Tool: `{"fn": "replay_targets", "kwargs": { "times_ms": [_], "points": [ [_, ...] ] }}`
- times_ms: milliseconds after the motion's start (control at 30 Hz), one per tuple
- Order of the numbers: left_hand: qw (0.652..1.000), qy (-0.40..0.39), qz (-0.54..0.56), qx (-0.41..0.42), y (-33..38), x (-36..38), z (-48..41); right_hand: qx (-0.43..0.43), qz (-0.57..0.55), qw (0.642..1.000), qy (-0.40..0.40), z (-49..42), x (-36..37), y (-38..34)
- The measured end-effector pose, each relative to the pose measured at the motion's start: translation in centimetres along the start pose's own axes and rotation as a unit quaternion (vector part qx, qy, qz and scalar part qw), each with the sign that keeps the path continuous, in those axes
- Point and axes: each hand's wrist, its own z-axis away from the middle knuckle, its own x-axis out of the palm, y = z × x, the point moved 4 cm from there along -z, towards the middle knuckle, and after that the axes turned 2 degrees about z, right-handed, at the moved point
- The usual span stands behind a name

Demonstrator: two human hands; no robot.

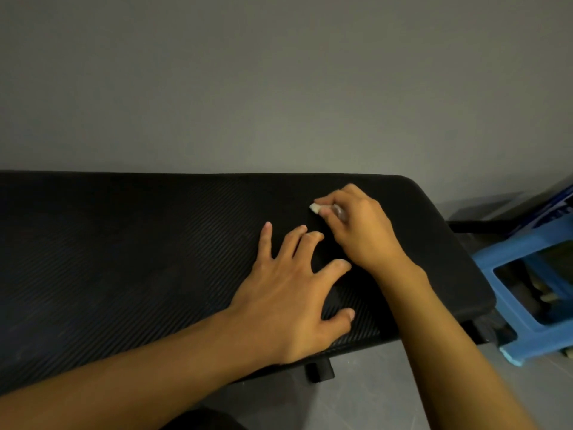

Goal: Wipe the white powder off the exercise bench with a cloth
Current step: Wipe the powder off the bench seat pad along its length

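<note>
Pinching: the right hand (359, 231) is curled tight, its fingertips nipping a small white lump (314, 208) whose end pokes out to the left. Whether it is a wad of cloth or something else is too small to tell.
Left hand: the left hand (288, 299) lies open and palm down on the pad, fingers straight and spread, holding nothing.
Task's thing: the long black ribbed padded exercise bench (124, 243) lies directly under both hands. Its long axis runs left to right across the view, and its rounded end is at the right.
Powder: none shows plainly on the dark pad in this dim light.
Cloth: nothing else that could be a cloth is in view.
Key relation: the lump sits at the pad's surface near the far edge, toward the right end. Most of the pad stretches away to the left of both hands.
Hands together: the left lies nearer the person and just left of the right. Whether their fingers touch cannot be told.
Likely next: any stroke seems to fall to the right hand, travelling leftward along the long axis while the left braces.
Surface: fine diagonal ribbing, which would probably hold dust in its grooves.
Room: a plain grey wall (279, 72) stands behind and a grey floor (372, 395) lies below. A light blue plastic stool (527, 252) stands just off the bench's right end.
</note>
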Motion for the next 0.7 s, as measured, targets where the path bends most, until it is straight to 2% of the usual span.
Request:
{"fn": "replay_targets", "kwargs": {
  "times_ms": [167, 233, 300, 400, 467, 533, 633, 700],
  "points": [
    [1.0, 0.0, -0.008, 0.004, -0.1, 0.1, -0.1, 0.087, 0.071, 0.992, 0.058, -5.5, 1.5, 0.0],
    [1.0, -0.003, -0.006, 0.003, -0.1, 0.1, 0.0, 0.093, 0.08, 0.991, 0.058, -6.6, 2.2, -0.2],
    [1.0, 0.001, -0.005, 0.007, -0.2, 0.1, -0.1, 0.076, 0.043, 0.996, 0.031, -6.1, 2.1, -0.4],
    [1.0, 0.008, 0.0, 0.007, -0.3, 0.2, -0.1, 0.002, -0.006, 1.0, -0.012, -2.7, 0.8, -0.5],
    [1.0, 0.008, 0.004, 0.002, -0.2, 0.2, 0.0, -0.013, 0.016, 1.0, 0.009, 0.7, -0.4, 0.9],
    [1.0, 0.005, 0.006, -0.001, -0.2, 0.0, 0.1, 0.049, 0.052, 0.996, 0.059, 3.4, -1.9, 4.3],
    [1.0, -0.005, 0.002, -0.002, -0.1, -0.1, 0.1, 0.213, 0.065, 0.968, 0.115, 5.9, -3.8, 8.1],
    [1.0, -0.008, -0.002, -0.005, -0.1, -0.2, 0.1, 0.193, 0.078, 0.972, 0.112, 6.9, -3.2, 6.5]
  ]
}}
